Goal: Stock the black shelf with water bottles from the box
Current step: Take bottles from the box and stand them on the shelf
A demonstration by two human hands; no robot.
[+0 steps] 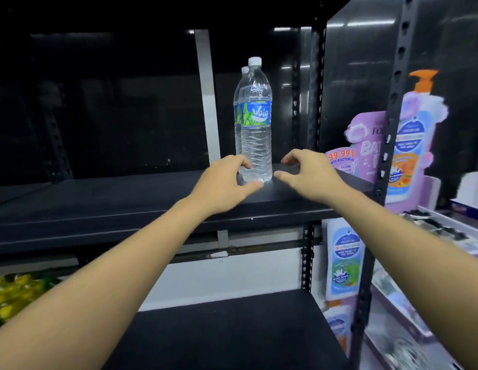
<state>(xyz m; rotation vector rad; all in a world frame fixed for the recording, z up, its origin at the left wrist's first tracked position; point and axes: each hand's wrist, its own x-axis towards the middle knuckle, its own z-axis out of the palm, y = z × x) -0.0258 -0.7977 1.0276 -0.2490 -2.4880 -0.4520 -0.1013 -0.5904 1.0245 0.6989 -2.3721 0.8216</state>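
Head view. A clear plastic water bottle with a white cap and a blue-green label [256, 124] stands upright near the front edge of the black shelf board [126, 201], with a second identical bottle [237, 113] directly behind it. My left hand [224, 182] is at the front bottle's base, fingers curved against its lower left side and thumb at its foot. I cannot tell whether it grips. My right hand [310, 174] hovers just right of the base, fingers loosely curled and holding nothing. A purple cardboard soap display [416, 145] stands beyond the right upright.

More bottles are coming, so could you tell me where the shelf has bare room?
The shelf is bare left of the two bottles. Right of them, a narrow strip before the post. Left hand and right hand crowd their base.
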